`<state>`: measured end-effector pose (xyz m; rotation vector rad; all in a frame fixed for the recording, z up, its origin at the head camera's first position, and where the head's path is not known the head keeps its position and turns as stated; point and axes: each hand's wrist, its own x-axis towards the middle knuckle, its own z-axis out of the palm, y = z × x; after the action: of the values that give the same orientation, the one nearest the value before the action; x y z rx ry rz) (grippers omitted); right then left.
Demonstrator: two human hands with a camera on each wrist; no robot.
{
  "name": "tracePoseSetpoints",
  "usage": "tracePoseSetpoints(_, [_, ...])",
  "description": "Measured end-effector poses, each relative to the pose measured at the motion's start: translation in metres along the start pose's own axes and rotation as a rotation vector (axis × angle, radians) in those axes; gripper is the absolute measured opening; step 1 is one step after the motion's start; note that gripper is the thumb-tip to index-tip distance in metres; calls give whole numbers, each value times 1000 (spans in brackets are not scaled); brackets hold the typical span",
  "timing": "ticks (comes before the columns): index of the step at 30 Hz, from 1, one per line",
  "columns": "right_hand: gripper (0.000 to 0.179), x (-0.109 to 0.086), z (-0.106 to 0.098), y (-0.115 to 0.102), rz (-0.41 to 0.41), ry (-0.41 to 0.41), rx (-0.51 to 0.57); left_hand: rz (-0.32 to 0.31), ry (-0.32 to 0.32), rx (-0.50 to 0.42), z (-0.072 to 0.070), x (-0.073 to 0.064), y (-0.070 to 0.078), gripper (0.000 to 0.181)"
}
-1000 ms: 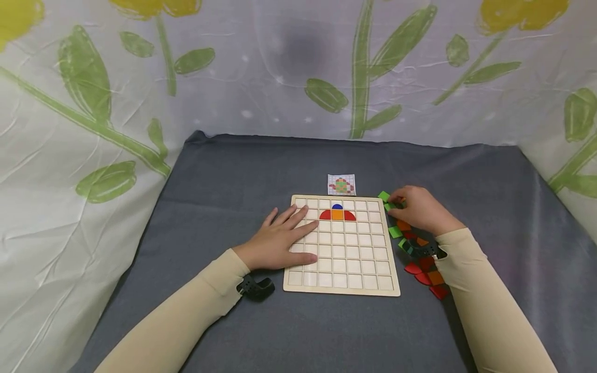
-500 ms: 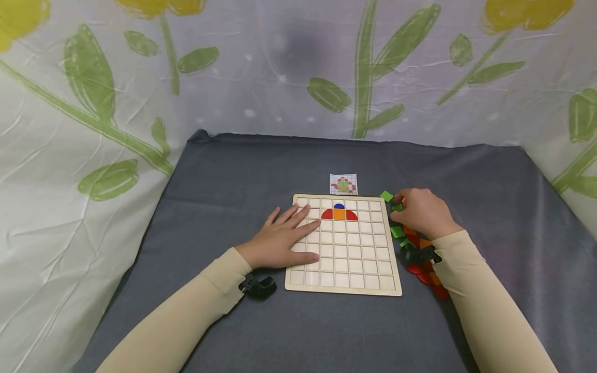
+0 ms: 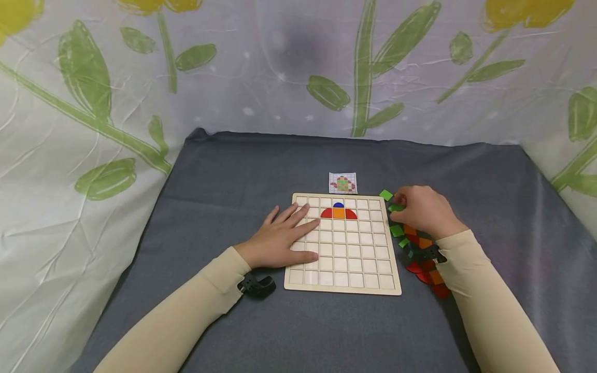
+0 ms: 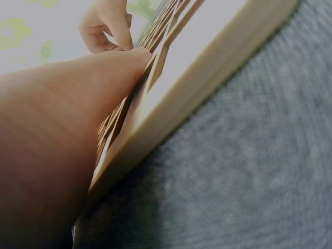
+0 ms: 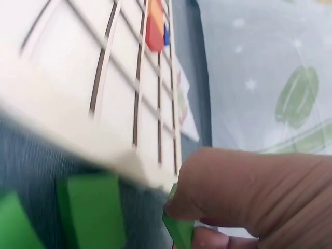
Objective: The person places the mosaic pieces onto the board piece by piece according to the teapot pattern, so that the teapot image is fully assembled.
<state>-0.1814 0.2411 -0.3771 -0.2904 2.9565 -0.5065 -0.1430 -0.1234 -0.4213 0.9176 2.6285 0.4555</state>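
In the head view my left hand (image 3: 280,241) lies on the left side of a wooden grid board (image 3: 342,291), fingers spread. The left wrist view shows its thumb (image 4: 114,72) resting along the board's edge. On the board's upper rows sit an orange square tile (image 3: 338,213), a red curved tile (image 3: 326,213) on either side of it, and a blue rounded tile (image 3: 338,205) above. Just off the board's right edge, my right hand (image 3: 426,210) pinches a green tile (image 5: 179,228), its thumb pressed to it. Its other fingers are mostly hidden in the right wrist view.
Behind the board lies a small printed card (image 3: 342,183) with a coloured grid picture. A loose green tile (image 3: 385,195) and another green tile (image 3: 396,231) lie along the right edge. Red and orange tiles (image 3: 436,278) are heaped under and beside the right wrist.
My right hand stays over the tiles at the right, its thumb and fingers closing on the green tile, which has tilted. The left hand has not moved on the board.
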Motion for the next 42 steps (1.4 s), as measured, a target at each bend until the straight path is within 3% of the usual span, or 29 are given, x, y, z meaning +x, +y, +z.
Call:
tracePoseSetpoints(11, [21,-7,9,-47,-169,-10,29,8,10,-3,0,-1,-1,87])
tracePoseSetpoints(17, [17,-8,20,-60,-287,-17,70,11,14,0,0,0,-1,86])
tracePoseSetpoints(23, [20,-6,29,-62,-329,-64,51,5,18,-8,0,0,0,86])
tracePoseSetpoints(33, [17,-3,36,-53,-513,-49,128,20,25,-10,0,-1,0,85])
tracePoseSetpoints(42, [18,-4,40,-53,-528,-38,134,12,21,-13,-1,-1,1,85])
